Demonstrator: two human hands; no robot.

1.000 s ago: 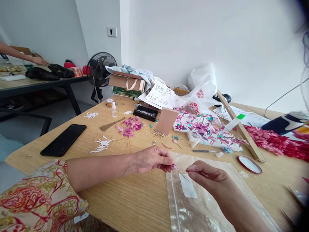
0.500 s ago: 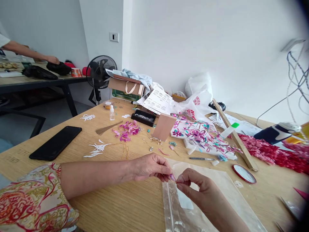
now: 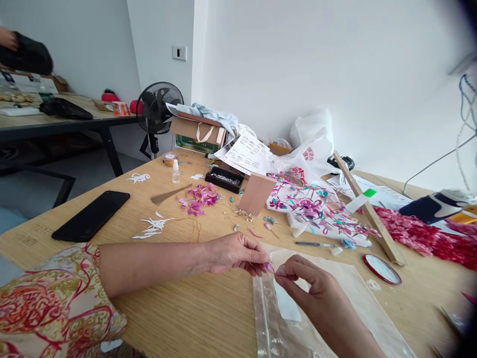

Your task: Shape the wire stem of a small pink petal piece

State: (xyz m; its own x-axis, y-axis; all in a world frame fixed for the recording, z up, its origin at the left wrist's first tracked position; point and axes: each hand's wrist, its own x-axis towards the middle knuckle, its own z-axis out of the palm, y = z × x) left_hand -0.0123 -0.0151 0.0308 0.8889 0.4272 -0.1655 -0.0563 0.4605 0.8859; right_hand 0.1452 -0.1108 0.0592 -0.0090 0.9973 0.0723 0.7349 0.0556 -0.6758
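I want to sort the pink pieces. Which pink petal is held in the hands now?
The single small pink petal, pinched between the left hand and right hand. The pink petal pile lies untouched on the table.

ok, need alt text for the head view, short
Over a wooden table, the person's left hand and right hand meet, pinching a small pink petal piece above a clear plastic bag. Behind them lie a black phone, white paper cutouts, loose pink petals and a pink-and-teal flower arrangement.
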